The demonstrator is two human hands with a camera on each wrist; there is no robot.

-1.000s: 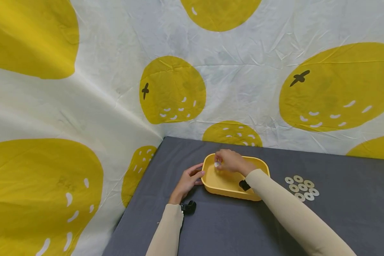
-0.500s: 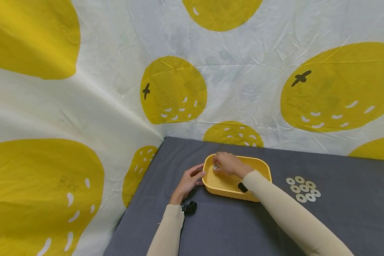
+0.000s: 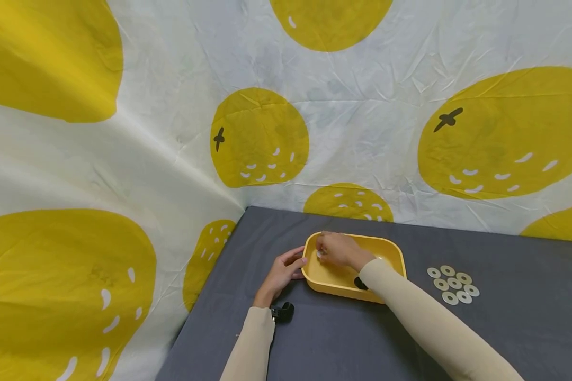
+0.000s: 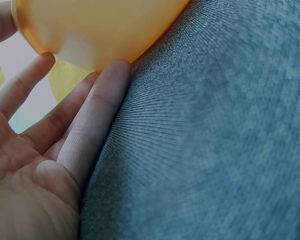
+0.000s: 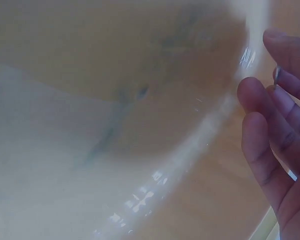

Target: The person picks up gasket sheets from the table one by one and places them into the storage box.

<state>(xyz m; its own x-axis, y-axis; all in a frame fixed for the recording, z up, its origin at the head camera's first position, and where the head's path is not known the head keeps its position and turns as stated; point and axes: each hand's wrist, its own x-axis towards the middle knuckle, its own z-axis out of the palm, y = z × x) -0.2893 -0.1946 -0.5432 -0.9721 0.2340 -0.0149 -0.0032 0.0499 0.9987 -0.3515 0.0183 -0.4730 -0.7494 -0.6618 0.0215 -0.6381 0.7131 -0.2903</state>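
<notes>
A yellow, round-cornered tray (image 3: 345, 290) stands on the grey cloth. My left hand (image 3: 280, 272) is at the tray's left end, thumb by the rim. In the left wrist view its nearly straight fingers (image 4: 87, 130) touch the outer wall of the tray (image 4: 105, 30). My right hand (image 3: 341, 250) reaches inside the tray near its left end, pinching a metal washer (image 3: 320, 254). The right wrist view shows only the thin edge of this washer (image 5: 277, 75) between thumb and finger. Several more washers (image 3: 455, 283) lie flat on the cloth, right of the tray.
A white curtain (image 3: 362, 132) with large yellow fruit prints hangs behind and to the left of the grey table (image 3: 324, 338). A black strap device (image 3: 283, 312) sits on the left wrist. My right sleeve (image 3: 429, 312) crosses the tray's right front rim.
My right hand has moved slightly left and lower inside the tray with the washer. The left hand stays at the tray's left end, and the washers on the cloth lie as before.
</notes>
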